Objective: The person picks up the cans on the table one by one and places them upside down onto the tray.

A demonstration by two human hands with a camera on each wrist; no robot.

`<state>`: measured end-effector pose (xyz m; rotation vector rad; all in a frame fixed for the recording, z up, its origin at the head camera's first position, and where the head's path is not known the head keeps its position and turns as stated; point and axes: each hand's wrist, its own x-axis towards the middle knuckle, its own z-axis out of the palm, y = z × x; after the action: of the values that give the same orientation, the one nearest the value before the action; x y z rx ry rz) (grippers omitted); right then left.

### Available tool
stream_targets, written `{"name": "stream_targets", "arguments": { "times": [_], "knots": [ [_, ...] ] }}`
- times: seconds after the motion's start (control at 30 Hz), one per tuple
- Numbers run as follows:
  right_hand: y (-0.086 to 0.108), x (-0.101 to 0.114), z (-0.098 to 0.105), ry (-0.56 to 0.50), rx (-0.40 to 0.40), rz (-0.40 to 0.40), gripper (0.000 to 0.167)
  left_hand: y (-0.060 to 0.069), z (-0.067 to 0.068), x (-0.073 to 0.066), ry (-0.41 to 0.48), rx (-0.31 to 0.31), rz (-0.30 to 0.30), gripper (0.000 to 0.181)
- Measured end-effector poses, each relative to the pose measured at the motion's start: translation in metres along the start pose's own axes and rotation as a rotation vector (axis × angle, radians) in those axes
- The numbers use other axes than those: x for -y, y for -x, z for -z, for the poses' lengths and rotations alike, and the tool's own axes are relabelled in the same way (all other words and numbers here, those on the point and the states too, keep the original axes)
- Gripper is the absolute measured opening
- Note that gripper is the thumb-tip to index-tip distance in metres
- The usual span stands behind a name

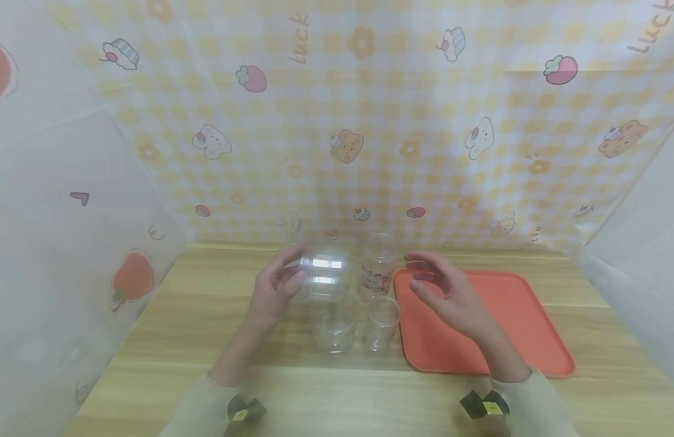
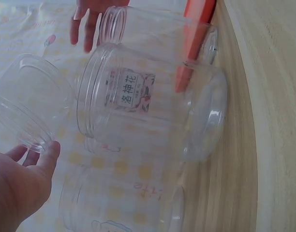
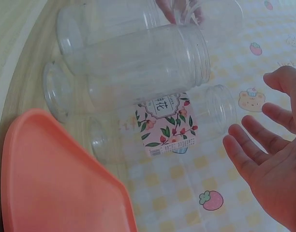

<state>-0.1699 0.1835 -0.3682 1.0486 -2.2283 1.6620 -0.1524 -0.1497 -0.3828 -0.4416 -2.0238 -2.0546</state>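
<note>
My left hand (image 1: 274,288) pinches the threaded rim of a clear plastic jar (image 2: 34,92) between thumb and fingers. That jar is tilted in the air above a wide clear jar (image 1: 334,331) and looks blurred in the head view. To the right stand a smaller clear jar (image 1: 382,328) and, behind it, a tall clear jar with a pink floral label (image 1: 376,279). My right hand (image 1: 446,294) hovers over the tray's left part with spread, loosely bent fingers. It holds nothing and is apart from the labelled jar (image 3: 167,123).
An orange-red tray (image 1: 501,328) lies on the wooden table (image 1: 206,340), right of the jars. Another clear jar (image 2: 124,200) shows low in the left wrist view. A yellow checked cloth (image 1: 391,121) hangs behind, and white sheets border both sides.
</note>
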Motion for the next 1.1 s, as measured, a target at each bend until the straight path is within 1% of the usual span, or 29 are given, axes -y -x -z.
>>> {"name": "stream_targets", "arguments": {
  "times": [0.17,0.37,0.53,0.73,0.87,1.1],
  "knots": [
    [-0.001,0.001,-0.001,-0.005,0.0,-0.018,0.051,-0.002,-0.004,-0.001,0.008,0.01,-0.016,0.053],
    [-0.002,0.0,-0.001,0.005,-0.004,-0.043,0.051,-0.004,-0.007,-0.006,-0.013,0.017,-0.024,0.052],
    [-0.004,0.001,-0.002,-0.007,-0.004,-0.044,0.05,-0.005,-0.008,-0.006,-0.038,0.019,-0.023,0.053],
    [-0.007,0.004,-0.005,-0.037,0.006,-0.047,0.05,-0.006,-0.011,-0.005,-0.04,0.02,-0.022,0.056],
    [-0.008,0.005,-0.008,-0.041,0.012,-0.037,0.051,-0.004,-0.014,-0.004,-0.032,0.005,-0.024,0.058],
    [-0.011,0.004,-0.013,-0.055,0.009,0.007,0.054,-0.004,-0.018,-0.005,-0.025,-0.014,-0.021,0.06]
  ]
}}
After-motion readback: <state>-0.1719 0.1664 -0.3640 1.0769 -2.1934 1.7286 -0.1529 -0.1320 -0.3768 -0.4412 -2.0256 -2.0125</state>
